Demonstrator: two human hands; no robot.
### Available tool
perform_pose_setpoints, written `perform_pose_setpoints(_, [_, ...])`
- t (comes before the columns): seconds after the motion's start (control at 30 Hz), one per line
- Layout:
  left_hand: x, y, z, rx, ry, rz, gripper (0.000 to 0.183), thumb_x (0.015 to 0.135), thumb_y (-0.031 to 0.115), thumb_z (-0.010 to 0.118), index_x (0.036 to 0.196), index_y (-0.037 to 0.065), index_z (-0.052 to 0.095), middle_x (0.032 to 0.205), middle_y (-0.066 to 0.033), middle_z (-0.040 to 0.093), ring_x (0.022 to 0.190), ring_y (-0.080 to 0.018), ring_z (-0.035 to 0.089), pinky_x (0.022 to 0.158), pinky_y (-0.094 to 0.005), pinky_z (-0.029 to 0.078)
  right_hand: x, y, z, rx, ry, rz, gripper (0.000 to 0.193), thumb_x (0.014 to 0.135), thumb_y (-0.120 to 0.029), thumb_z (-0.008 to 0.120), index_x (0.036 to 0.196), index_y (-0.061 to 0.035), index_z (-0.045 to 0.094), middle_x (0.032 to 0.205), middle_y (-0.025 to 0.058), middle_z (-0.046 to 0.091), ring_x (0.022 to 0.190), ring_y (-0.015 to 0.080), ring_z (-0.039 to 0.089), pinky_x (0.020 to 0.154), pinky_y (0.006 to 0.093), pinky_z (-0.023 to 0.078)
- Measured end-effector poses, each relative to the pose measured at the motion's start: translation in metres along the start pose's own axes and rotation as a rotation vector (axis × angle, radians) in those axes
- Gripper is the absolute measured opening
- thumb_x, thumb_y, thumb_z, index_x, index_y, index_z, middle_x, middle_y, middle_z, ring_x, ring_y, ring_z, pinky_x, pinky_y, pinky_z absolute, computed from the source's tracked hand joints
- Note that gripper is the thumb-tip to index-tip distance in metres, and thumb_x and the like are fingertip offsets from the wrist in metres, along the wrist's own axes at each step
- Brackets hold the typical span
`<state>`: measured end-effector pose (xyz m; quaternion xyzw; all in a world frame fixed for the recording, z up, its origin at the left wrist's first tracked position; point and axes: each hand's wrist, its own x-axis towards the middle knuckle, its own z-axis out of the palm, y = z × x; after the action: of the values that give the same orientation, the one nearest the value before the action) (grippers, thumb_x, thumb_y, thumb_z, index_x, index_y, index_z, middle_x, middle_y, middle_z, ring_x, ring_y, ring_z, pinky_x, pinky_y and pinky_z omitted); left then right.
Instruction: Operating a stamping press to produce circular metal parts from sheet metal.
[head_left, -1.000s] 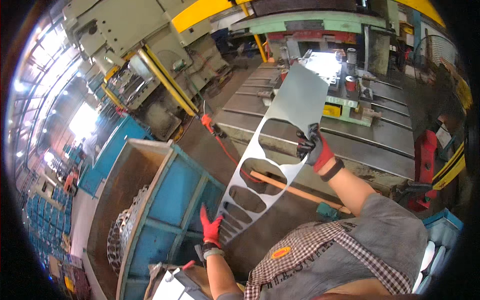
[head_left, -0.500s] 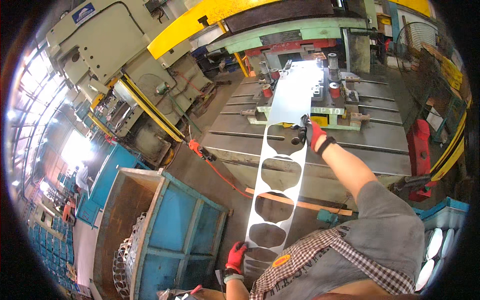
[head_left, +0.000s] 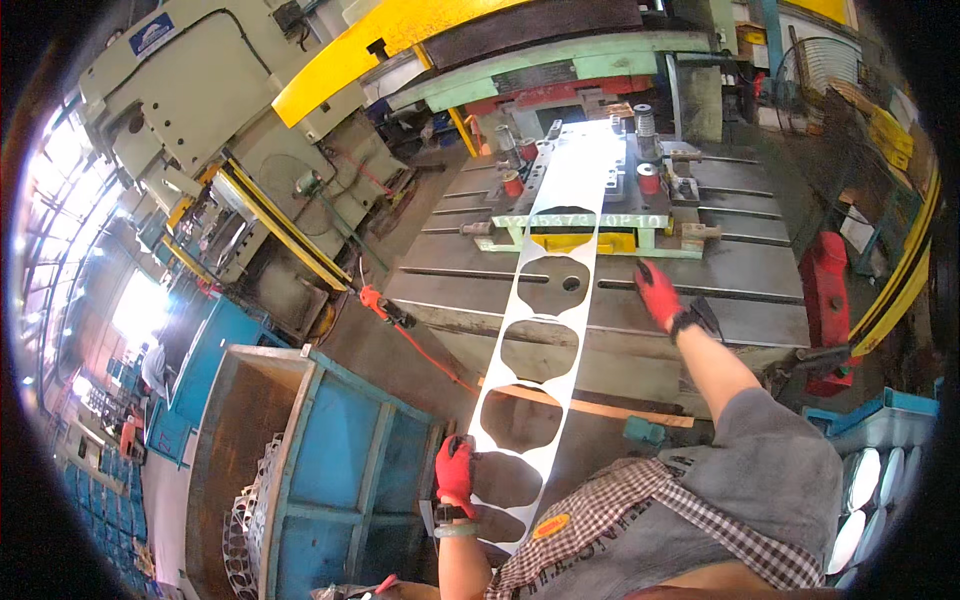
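A long shiny metal strip (head_left: pixel 578 172) with a row of large punched holes runs from beside my body up into the press die (head_left: pixel 655 218). Its far, solid end lies on the die between the posts. My left hand (head_left: pixel 455 472), in a red glove, is closed on the strip's left edge close to my body. To the right of the strip, my right hand (head_left: pixel 657 295), also red-gloved, hovers over the slotted press bed (head_left: pixel 745 255). Its fingers are stretched out, apart from the strip, with nothing in them.
A blue-sided bin (head_left: pixel 340 440) with punched scrap strips (head_left: pixel 250 515) stands at left. Round metal blanks (head_left: pixel 862 480) sit in a blue container at lower right. Red guide caps (head_left: pixel 648 180) flank the die; a red stand (head_left: pixel 828 310) is beside the bed.
The strip has slid forward, so a punched hole now reaches the die. My right hand has let go of its right edge and moved away. My left hand has moved forward, onto the strip's edge.
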<state>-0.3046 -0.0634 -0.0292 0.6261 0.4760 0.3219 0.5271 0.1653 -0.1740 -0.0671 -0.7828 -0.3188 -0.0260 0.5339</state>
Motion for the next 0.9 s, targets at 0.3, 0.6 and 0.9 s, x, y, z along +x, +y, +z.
perform_pose_setpoints(0.3, [0.030, -0.003, 0.025, 0.033, -0.098, 0.101, 0.019, 0.080, 0.020, 0.057, 0.082, 0.001, 0.058, 0.072, -0.0016, 0.055, 0.066, -0.0101, 0.047, 0.060, -0.0274, 0.040, -0.071, 0.063, -0.056, -0.435, -0.049, -0.281, 0.045, 0.076, -0.023, 0.061, 0.119, -0.0119, 0.051, 0.113, 0.0135, 0.053, 0.109, 0.0331, 0.046, 0.094, 0.0424, 0.037])
perform_pose_setpoints(0.6, [0.027, 0.004, 0.027, 0.008, -0.052, 0.005, 0.016, 0.078, 0.017, 0.058, 0.081, 0.001, 0.059, 0.072, -0.0008, 0.055, 0.066, -0.0103, 0.047, 0.062, -0.0262, 0.040, -0.070, 0.044, -0.059, -0.470, -0.138, -0.262, 0.042, 0.079, -0.023, 0.056, 0.119, -0.0107, 0.051, 0.118, 0.0146, 0.051, 0.111, 0.0340, 0.044, 0.097, 0.0425, 0.034])
perform_pose_setpoints(0.9, [0.018, 0.019, 0.027, -0.114, -0.043, -0.059, 0.016, 0.078, 0.015, 0.058, 0.085, 0.000, 0.060, 0.075, -0.0021, 0.056, 0.068, -0.0111, 0.050, 0.063, -0.0268, 0.044, -0.076, 0.037, -0.063, -0.530, -0.079, -0.316, 0.044, 0.076, -0.027, 0.060, 0.117, -0.0149, 0.053, 0.115, 0.0117, 0.053, 0.108, 0.0328, 0.047, 0.094, 0.0433, 0.037])
